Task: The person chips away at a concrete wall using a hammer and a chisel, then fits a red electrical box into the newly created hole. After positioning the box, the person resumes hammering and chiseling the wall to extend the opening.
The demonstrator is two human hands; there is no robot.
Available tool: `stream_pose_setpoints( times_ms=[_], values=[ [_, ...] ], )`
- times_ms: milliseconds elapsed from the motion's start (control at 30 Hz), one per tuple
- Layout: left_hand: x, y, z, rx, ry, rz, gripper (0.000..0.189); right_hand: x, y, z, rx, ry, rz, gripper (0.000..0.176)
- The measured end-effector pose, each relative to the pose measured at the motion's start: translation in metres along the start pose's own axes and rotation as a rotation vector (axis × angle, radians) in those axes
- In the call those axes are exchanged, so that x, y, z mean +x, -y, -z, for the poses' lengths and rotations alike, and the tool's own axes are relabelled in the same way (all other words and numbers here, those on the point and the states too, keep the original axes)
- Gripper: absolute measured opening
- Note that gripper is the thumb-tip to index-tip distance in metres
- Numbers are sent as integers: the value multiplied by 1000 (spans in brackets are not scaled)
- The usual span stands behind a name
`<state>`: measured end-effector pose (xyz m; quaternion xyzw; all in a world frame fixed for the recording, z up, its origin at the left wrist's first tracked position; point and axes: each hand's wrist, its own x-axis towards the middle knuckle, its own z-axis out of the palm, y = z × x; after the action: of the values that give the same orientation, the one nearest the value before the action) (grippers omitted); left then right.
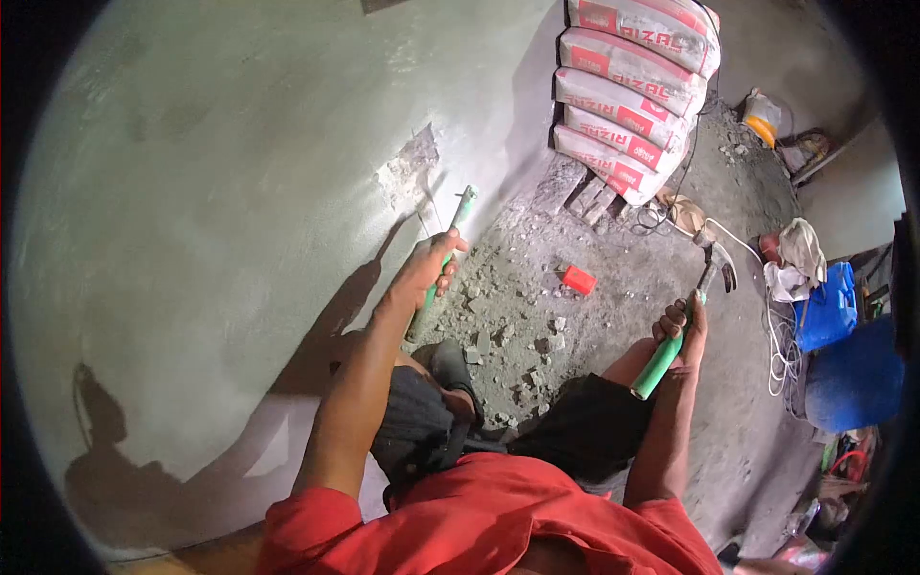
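Note:
My left hand is wrapped round a green tube, held slanting beside the wall. Just beyond it, a rough broken patch shows in the smooth grey wall. On the right, my right hand grips the green handle of a claw hammer, its metal head pointing away from me. Between the two hands a small red block lies on the dusty floor, with broken rubble around it near my feet.
Stacked cement bags stand at the back beside the wall. To the right are a white cable, a blue jerrycan, a blue drum and cloths. A white and yellow container sits farther back.

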<state>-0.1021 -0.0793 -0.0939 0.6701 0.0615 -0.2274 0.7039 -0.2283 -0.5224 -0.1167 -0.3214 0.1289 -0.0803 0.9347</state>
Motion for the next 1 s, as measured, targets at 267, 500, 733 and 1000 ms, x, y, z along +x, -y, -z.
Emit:
stream_pose_setpoints(
  times_ms=[267,500,733,1000],
  values=[
    [40,1,39,359,-462,-102,55,8,-4,8,76,40,-25,31],
    [-5,15,-13,248,-221,-216,35,6,-8,6,-26,-46,6,30],
    [8,-24,13,349,-523,-299,37,-29,-47,-64,-706,-55,232,24],
    [-11,15,-6,602,-470,-413,45,-29,-101,-85,-818,72,172,29]
  ],
)
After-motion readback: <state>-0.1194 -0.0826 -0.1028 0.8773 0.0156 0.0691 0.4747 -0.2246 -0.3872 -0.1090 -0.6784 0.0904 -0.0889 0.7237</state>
